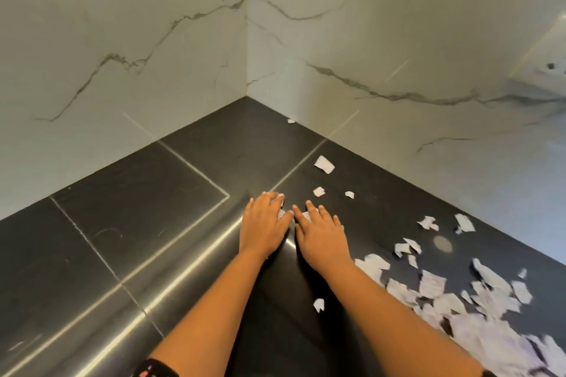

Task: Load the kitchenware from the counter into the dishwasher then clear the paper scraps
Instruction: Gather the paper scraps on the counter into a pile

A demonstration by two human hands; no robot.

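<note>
Now | left hand (263,223), right hand (318,229) flat, released | paper scraps (306,215) beneath fingertips

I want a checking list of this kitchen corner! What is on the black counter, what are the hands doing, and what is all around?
Surface: dark tiled counter with pale grout lines and faint scuff marks.
Job's things: torn white paper scraps, a big heap at the right, loose bits toward the corner, one tiny scrap by the wall; no kitchenware seen.
Clutter: a pale round smudge on the counter.
Hands: left hand and right hand lie flat, side by side, fingers spread over small scraps.
Cables: nothing seen.
Surroundings: white marble-look wall tiles with grey veins meeting in a corner; a white fitting at the right edge, unclear what.
</note>
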